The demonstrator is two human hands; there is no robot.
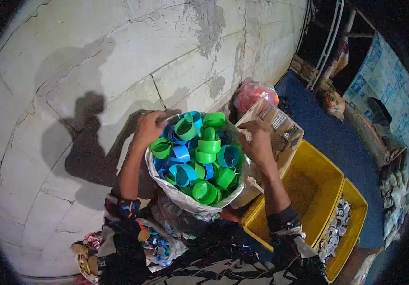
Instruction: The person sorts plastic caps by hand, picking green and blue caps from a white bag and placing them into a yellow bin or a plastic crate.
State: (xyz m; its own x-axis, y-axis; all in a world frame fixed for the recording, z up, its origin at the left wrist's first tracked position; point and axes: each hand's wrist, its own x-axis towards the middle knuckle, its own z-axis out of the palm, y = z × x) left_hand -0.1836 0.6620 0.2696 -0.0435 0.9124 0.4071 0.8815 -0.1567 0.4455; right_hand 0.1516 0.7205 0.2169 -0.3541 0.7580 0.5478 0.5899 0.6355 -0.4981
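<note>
A white sack [162,186] stands in front of me, full to the brim with green rings [208,146] and blue rings [181,154] of plastic. At the sack's upper left rim is my left hand [150,127], its fingers curled and pressed on the edge. My right hand [257,137] is at the upper right rim, fingers bent together around the sack's edge. The sack's mouth is held wide between both hands.
Right of the sack stand a cream crate [287,124], a yellow bin [323,164] and a narrower yellow bin [362,209] with grey pieces. Smaller bags [178,248] lie below left. A wall [114,61] rises behind, beside a red-filled bag [254,97].
</note>
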